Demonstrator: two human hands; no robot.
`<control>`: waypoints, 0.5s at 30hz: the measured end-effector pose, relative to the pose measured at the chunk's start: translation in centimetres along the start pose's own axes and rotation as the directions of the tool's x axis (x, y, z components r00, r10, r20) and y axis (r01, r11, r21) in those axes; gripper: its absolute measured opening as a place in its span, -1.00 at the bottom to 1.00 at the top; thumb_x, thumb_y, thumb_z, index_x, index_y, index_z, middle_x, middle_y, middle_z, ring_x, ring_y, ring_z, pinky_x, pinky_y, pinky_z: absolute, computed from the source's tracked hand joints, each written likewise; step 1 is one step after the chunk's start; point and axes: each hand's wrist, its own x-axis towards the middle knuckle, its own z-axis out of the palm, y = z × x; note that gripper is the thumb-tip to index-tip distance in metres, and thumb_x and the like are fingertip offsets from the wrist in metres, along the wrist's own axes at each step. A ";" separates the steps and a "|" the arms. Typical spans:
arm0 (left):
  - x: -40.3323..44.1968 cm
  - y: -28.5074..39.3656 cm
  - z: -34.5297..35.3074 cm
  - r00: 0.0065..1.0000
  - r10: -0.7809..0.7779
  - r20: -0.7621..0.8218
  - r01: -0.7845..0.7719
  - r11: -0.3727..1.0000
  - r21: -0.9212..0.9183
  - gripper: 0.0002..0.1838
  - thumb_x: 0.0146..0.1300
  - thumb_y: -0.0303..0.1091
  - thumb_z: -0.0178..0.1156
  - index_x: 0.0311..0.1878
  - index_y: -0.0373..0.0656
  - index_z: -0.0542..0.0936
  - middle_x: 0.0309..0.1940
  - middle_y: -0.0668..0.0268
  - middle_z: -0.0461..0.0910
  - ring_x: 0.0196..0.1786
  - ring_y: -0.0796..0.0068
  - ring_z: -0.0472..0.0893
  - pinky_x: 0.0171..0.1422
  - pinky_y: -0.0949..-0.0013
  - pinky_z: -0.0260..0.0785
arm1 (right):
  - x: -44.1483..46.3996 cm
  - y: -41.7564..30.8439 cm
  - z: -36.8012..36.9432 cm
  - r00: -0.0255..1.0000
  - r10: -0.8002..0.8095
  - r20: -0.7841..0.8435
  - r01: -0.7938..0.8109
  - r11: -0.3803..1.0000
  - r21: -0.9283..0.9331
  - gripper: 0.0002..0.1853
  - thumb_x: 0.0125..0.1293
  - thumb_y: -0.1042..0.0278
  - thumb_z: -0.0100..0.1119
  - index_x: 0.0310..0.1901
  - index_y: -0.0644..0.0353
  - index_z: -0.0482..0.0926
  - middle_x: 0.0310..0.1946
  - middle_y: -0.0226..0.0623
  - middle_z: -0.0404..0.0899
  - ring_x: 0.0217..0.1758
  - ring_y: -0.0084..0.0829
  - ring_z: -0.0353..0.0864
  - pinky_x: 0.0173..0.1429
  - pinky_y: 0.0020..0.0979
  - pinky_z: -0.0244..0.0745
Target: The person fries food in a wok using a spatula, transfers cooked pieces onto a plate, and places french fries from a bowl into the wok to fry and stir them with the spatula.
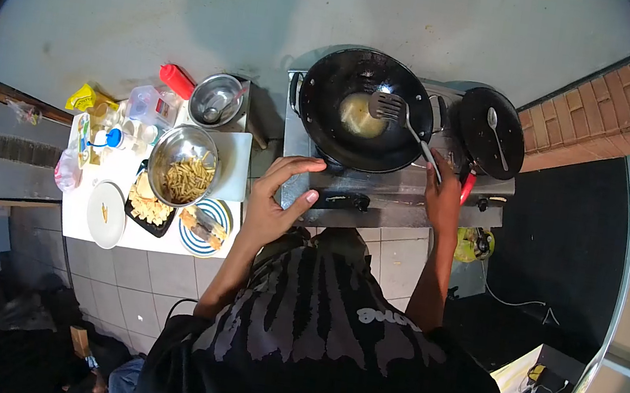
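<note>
A black wok [324, 130] sits on the stove, with a small pool of pale yellow liquid [361, 119] in its bottom. My right hand [443, 193] is closed round the handle of a slotted spatula [411, 130]. The spatula's dark slotted head is over the wok, beside the liquid; whether it touches the wok I cannot tell. Near the stove's front left edge is my left hand [279, 201], thumb and fingers apart, holding nothing.
Right of the wok lies a black pan [474, 126] with a spoon [493, 124] in it and a red handle [468, 186]. On the white table at left stand a steel bowl [171, 144] of cut pieces, a striped plate [225, 220], a white plate [102, 232] and a red bottle [177, 81].
</note>
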 end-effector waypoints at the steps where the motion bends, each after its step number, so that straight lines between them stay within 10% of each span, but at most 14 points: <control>1: 0.2 -0.1 0.4 1.000 -0.007 -0.002 0.007 1.000 0.003 -0.65 0.12 -0.43 0.27 0.01 -0.25 0.61 -0.02 0.15 0.62 0.11 0.24 0.54 0.27 0.29 0.27 | 0.2 0.2 0.0 1.000 0.016 0.015 -0.016 1.000 -0.004 -0.65 0.42 0.33 0.01 0.17 0.24 0.50 0.02 0.13 0.56 0.10 0.06 0.55 0.12 -0.17 0.45; 15: 1.4 0.7 9.2 0.850 0.006 -0.526 -0.053 0.996 -0.074 -0.72 0.24 -0.42 0.19 -0.04 -0.37 0.55 -0.15 0.15 0.59 -0.01 0.38 0.57 0.18 0.34 0.31 | 6.4 2.2 2.1 0.944 -0.237 0.228 0.258 0.964 -0.068 -0.66 0.40 0.30 0.00 0.16 0.16 0.48 -0.18 0.01 0.59 -0.11 0.04 0.61 -0.05 -0.07 0.50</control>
